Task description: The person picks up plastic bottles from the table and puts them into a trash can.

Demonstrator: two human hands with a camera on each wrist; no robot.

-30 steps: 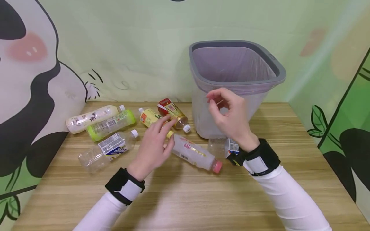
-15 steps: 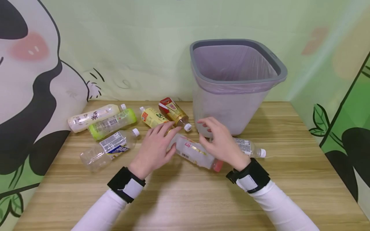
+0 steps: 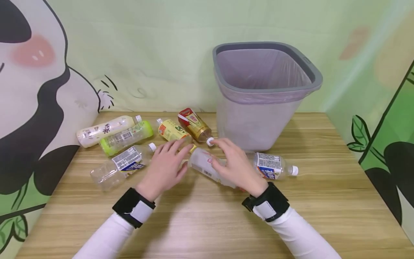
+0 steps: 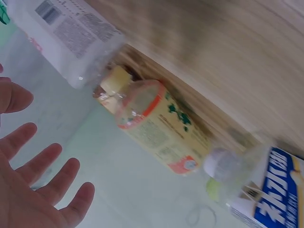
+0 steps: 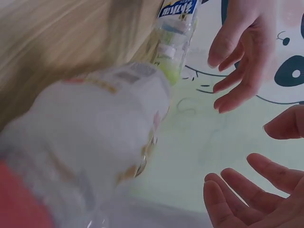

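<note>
A whitish bottle with a pink cap lies on the table between my two hands. My left hand hovers at its left end, fingers spread and loosely bent, holding nothing. My right hand hovers over its capped end and hides most of the pink cap. In the right wrist view both hands stand apart from the whitish bottle. Just beyond the left fingers is a yellow-labelled bottle; beside it lies a red-and-gold-labelled bottle with a white cap. A clear bottle with a blue-and-white label lies right of my right hand.
A grey-rimmed bin with a purplish liner stands at the back right of the wooden table. At the left lie a cream bottle, a green-ended bottle and a clear labelled bottle. A printed cloth hangs behind.
My right hand has moved down and left from in front of the bin to over the whitish bottle, uncovering the clear bottle at the right. The left hand has shifted slightly left.
</note>
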